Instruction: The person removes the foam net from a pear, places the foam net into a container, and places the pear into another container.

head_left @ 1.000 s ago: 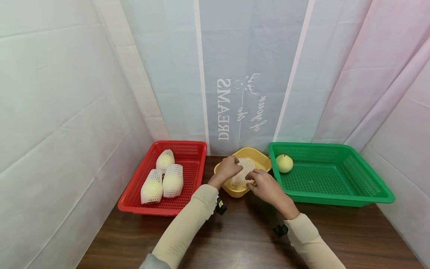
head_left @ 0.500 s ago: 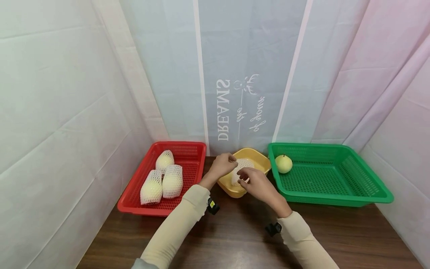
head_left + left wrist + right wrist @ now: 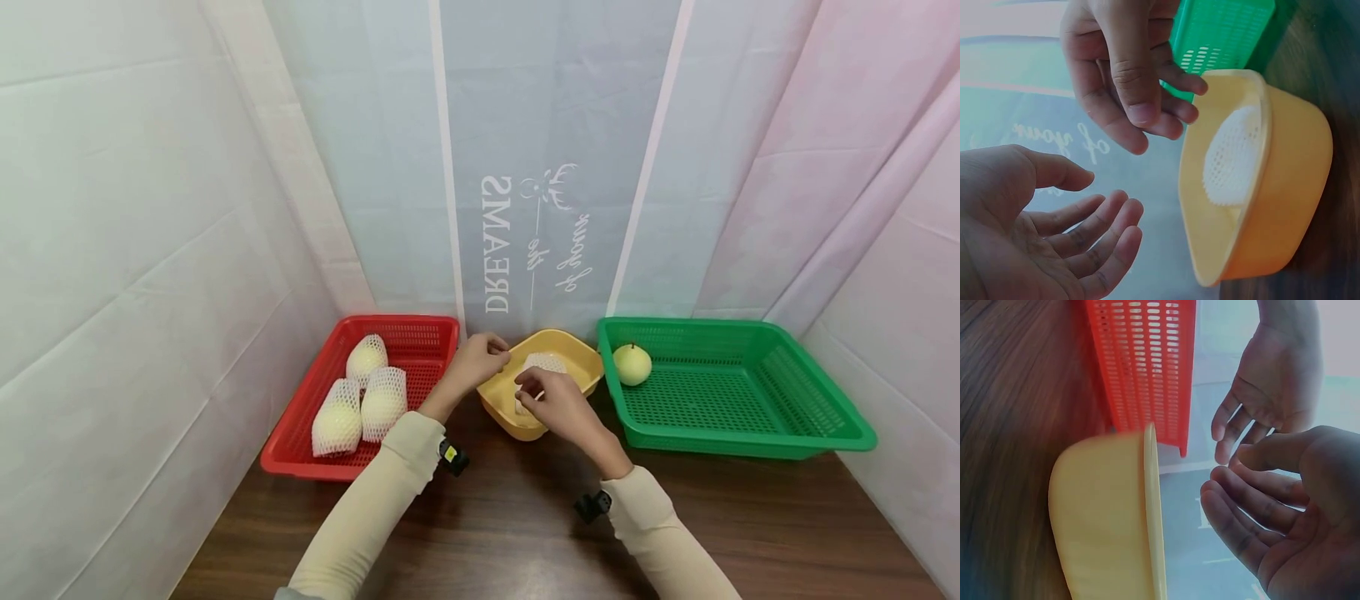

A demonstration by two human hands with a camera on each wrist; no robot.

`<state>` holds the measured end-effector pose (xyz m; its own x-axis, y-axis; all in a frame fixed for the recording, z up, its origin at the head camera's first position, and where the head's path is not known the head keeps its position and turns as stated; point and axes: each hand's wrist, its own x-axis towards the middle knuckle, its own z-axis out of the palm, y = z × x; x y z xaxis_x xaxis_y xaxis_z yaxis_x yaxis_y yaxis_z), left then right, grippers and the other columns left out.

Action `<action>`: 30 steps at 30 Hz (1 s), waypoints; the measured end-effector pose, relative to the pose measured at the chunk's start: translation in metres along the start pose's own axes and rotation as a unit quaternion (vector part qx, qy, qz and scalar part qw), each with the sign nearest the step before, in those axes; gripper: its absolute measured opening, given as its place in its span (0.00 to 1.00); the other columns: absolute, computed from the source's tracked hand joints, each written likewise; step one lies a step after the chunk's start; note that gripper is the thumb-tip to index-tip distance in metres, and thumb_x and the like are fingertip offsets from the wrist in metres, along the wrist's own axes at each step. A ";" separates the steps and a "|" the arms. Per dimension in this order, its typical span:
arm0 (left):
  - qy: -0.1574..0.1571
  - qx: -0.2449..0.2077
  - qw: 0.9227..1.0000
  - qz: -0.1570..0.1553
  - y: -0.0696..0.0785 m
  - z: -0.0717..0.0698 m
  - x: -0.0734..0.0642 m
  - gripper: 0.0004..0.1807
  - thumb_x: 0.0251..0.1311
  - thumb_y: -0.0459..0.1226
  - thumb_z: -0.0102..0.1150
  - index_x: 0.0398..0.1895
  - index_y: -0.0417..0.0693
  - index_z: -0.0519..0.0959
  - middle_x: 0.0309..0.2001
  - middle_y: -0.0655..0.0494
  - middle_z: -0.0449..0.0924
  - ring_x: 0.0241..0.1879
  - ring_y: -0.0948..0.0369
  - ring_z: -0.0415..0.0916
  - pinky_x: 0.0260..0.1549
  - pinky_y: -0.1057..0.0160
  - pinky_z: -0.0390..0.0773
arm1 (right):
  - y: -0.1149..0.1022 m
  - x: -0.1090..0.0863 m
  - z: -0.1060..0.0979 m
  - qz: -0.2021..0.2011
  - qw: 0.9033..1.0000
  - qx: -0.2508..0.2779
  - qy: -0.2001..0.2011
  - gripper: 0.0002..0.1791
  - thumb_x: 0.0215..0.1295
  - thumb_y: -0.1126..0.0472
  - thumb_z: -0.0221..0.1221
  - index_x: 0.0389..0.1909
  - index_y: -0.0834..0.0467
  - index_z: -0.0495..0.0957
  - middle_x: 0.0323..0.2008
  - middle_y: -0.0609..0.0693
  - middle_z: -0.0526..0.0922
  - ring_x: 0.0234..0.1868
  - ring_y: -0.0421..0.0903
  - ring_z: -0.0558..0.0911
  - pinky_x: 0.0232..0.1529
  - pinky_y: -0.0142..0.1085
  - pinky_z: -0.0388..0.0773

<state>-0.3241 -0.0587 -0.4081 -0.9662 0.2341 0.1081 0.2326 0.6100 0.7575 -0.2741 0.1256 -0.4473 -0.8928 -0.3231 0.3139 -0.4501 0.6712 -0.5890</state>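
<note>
A white foam fruit net (image 3: pixel 545 362) lies inside the yellow basin (image 3: pixel 585 357); the left wrist view shows its meshed, rounded end (image 3: pixel 1233 159). My left hand (image 3: pixel 476 362) is above the basin's left rim, its fingers loosely bent and holding nothing. Over the basin's front part hovers my right hand (image 3: pixel 558 402), fingers relaxed and without anything in them, covering part of the net in the head view. Both wrist views show a gap between the hands and the basin.
On the left stands a red basket (image 3: pixel 427 333) with three pale fruits in foam nets (image 3: pixel 384 404). A green basket (image 3: pixel 735 400) on the right holds one bare yellow-green pear (image 3: pixel 632 365). All stand on a dark wooden table (image 3: pixel 510 517) before a hanging cloth.
My left hand has moved left, away from the foam net to the basin's rim. My right hand has shifted slightly left over the basin. The foam net stays in the basin.
</note>
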 end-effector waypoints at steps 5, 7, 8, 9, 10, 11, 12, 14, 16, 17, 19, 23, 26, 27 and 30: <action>0.006 -0.016 1.000 -0.001 -0.001 -0.013 -0.005 0.13 0.73 0.37 0.62 0.53 0.38 0.85 0.49 0.43 0.89 0.46 0.51 0.88 0.46 0.55 0.87 | -0.007 0.005 0.007 0.011 1.000 0.025 -0.003 0.11 0.70 0.63 0.69 0.50 0.61 0.85 0.37 0.49 0.91 0.38 0.43 0.88 0.42 0.40 0.87; 0.010 -0.016 1.000 -0.005 -0.002 -0.017 -0.007 0.14 0.72 0.37 0.61 0.54 0.39 0.85 0.50 0.43 0.89 0.48 0.50 0.87 0.48 0.53 0.87 | -0.011 0.007 0.011 0.013 0.999 0.032 -0.001 0.11 0.70 0.64 0.69 0.50 0.62 0.85 0.38 0.50 0.91 0.39 0.44 0.89 0.43 0.41 0.87; 0.012 -0.015 1.000 -0.008 -0.003 -0.019 -0.008 0.15 0.72 0.38 0.61 0.55 0.39 0.85 0.51 0.43 0.89 0.49 0.50 0.87 0.50 0.53 0.87 | -0.012 0.008 0.012 0.014 0.999 0.035 0.002 0.11 0.70 0.64 0.69 0.50 0.62 0.85 0.38 0.50 0.91 0.39 0.45 0.89 0.44 0.42 0.87; 0.014 -0.012 1.000 -0.010 -0.004 -0.021 -0.009 0.15 0.72 0.38 0.61 0.55 0.39 0.85 0.51 0.44 0.89 0.50 0.50 0.87 0.51 0.52 0.86 | -0.013 0.009 0.014 0.015 0.999 0.037 0.004 0.11 0.69 0.64 0.69 0.50 0.61 0.86 0.38 0.50 0.91 0.40 0.45 0.89 0.45 0.43 0.87; 0.015 -0.010 1.000 -0.012 -0.005 -0.023 -0.009 0.16 0.72 0.38 0.61 0.55 0.39 0.85 0.52 0.44 0.88 0.51 0.50 0.86 0.51 0.51 0.86 | -0.015 0.009 0.016 0.016 0.999 0.037 0.006 0.11 0.69 0.64 0.69 0.50 0.61 0.86 0.38 0.50 0.91 0.40 0.45 0.89 0.45 0.43 0.87; 0.018 -0.007 1.000 -0.013 -0.006 -0.025 -0.010 0.16 0.72 0.39 0.60 0.56 0.39 0.85 0.52 0.44 0.88 0.52 0.49 0.86 0.52 0.51 0.86 | -0.016 0.010 0.018 0.017 0.999 0.040 0.007 0.11 0.69 0.64 0.69 0.50 0.61 0.86 0.39 0.50 0.91 0.40 0.45 0.89 0.45 0.43 0.87; 0.017 -0.008 1.000 -0.016 -0.008 -0.026 -0.011 0.16 0.72 0.39 0.60 0.56 0.39 0.84 0.52 0.44 0.88 0.52 0.49 0.86 0.51 0.51 0.86 | -0.018 0.011 0.019 0.018 0.999 0.043 0.007 0.11 0.69 0.64 0.69 0.50 0.61 0.86 0.39 0.51 0.91 0.40 0.45 0.89 0.46 0.43 0.87; 0.016 -0.008 1.000 -0.020 -0.011 -0.029 -0.011 0.16 0.73 0.39 0.59 0.57 0.39 0.84 0.52 0.43 0.88 0.49 0.49 0.87 0.48 0.52 0.86 | -0.020 0.012 0.023 0.018 0.999 0.045 0.007 0.11 0.69 0.63 0.69 0.50 0.61 0.86 0.39 0.50 0.91 0.40 0.45 0.89 0.45 0.43 0.87; 0.017 -0.012 1.000 -0.023 -0.015 -0.032 -0.012 0.16 0.73 0.38 0.59 0.57 0.39 0.84 0.51 0.43 0.88 0.47 0.50 0.88 0.45 0.54 0.87 | -0.022 0.014 0.026 0.014 0.999 0.045 0.007 0.11 0.69 0.63 0.70 0.49 0.61 0.86 0.39 0.50 0.91 0.40 0.45 0.89 0.45 0.42 0.87; 0.018 -0.013 0.999 -0.023 -0.016 -0.034 -0.013 0.15 0.73 0.38 0.59 0.56 0.39 0.84 0.51 0.43 0.88 0.45 0.50 0.89 0.44 0.54 0.87 | -0.023 0.014 0.028 0.013 0.999 0.046 0.005 0.11 0.69 0.62 0.69 0.49 0.61 0.86 0.39 0.50 0.91 0.40 0.45 0.89 0.45 0.42 0.87; 0.021 -0.015 0.999 -0.022 -0.020 -0.038 -0.013 0.15 0.73 0.38 0.59 0.56 0.39 0.83 0.50 0.43 0.89 0.44 0.51 0.89 0.43 0.55 0.87 | -0.024 0.016 0.032 0.012 0.999 0.050 0.004 0.11 0.70 0.62 0.69 0.49 0.61 0.86 0.40 0.50 0.91 0.40 0.45 0.89 0.45 0.42 0.86; 0.028 -0.014 0.999 -0.026 -0.026 -0.045 -0.015 0.16 0.73 0.37 0.60 0.57 0.39 0.83 0.51 0.43 0.89 0.45 0.50 0.89 0.46 0.54 0.87 | -0.028 0.019 0.037 0.014 0.998 0.065 0.002 0.12 0.70 0.61 0.69 0.50 0.61 0.86 0.42 0.51 0.91 0.42 0.47 0.89 0.47 0.43 0.86; 0.030 -0.014 0.999 -0.036 -0.030 -0.051 -0.017 0.17 0.74 0.38 0.59 0.59 0.39 0.83 0.52 0.42 0.88 0.45 0.51 0.89 0.49 0.54 0.86 | -0.030 0.020 0.040 0.013 0.997 0.073 0.000 0.11 0.71 0.61 0.69 0.50 0.61 0.85 0.41 0.50 0.91 0.42 0.47 0.89 0.47 0.42 0.86; 0.030 -0.015 0.999 -0.040 -0.031 -0.053 -0.018 0.17 0.74 0.38 0.59 0.59 0.39 0.82 0.52 0.42 0.88 0.46 0.51 0.89 0.49 0.53 0.86 | -0.031 0.020 0.041 0.013 0.997 0.074 -0.001 0.11 0.71 0.60 0.68 0.49 0.61 0.85 0.41 0.50 0.91 0.42 0.47 0.89 0.47 0.42 0.86; 0.031 -0.011 0.998 -0.046 -0.035 -0.058 -0.020 0.17 0.74 0.39 0.59 0.59 0.38 0.82 0.54 0.41 0.87 0.49 0.50 0.87 0.51 0.51 0.86 | -0.033 0.021 0.045 0.009 0.997 0.077 -0.004 0.10 0.71 0.60 0.68 0.48 0.61 0.84 0.39 0.49 0.90 0.41 0.46 0.89 0.45 0.39 0.84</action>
<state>-0.3194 -0.1291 -0.3995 -0.9885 0.1309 0.0764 0.1411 0.6103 0.7795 -0.2791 0.0669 -0.4547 -0.9010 -0.3172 0.2960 -0.4304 0.5674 -0.7020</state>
